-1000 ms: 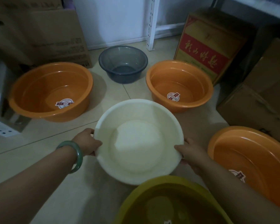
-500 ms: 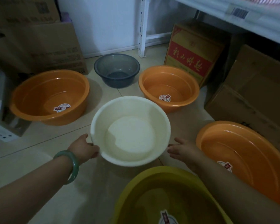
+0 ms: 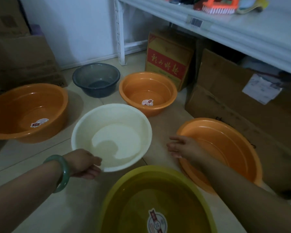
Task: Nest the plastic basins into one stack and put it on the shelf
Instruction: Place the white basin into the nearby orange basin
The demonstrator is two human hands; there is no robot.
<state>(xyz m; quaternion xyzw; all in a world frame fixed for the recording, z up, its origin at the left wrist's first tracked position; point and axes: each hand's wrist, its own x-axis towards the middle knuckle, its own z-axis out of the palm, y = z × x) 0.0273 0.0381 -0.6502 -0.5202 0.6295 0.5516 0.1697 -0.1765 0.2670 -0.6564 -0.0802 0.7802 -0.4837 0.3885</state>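
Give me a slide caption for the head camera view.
Left hand grips the white basin; right hand open beside an orange basin.

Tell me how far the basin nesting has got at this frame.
Done: nothing; all six basins sit apart on the floor. In hand: the left hand grips the white basin's near rim, while the right hand hangs open beside the near orange basin. Left: nesting the white, yellow, grey and three orange basins, then lifting the stack onto the shelf.
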